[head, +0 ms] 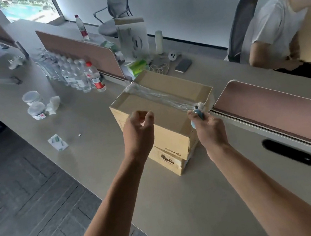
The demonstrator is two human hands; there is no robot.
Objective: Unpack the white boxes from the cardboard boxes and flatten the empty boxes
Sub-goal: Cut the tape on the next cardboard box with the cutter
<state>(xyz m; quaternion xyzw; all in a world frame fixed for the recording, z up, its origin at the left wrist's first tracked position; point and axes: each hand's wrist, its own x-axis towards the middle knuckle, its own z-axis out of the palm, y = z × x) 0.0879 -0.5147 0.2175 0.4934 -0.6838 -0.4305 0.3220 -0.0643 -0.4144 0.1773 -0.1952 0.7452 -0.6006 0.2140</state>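
Bright, even daylight from the window (27, 7) at top left — soft, faint shadows across the table (186, 206). Motion blur throughout, strongest on the seated person (272, 28) at right and the floor (20, 204). Wide-angle bending at the edges — straight lines bowed.

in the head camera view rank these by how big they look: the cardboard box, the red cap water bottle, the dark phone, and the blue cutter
1. cardboard box
2. red cap water bottle
3. dark phone
4. blue cutter, though the right hand hides much of it.

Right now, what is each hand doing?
Left hand: loosely curled above the cardboard box, holding nothing.
Right hand: gripping a small blue cutter at the tape.
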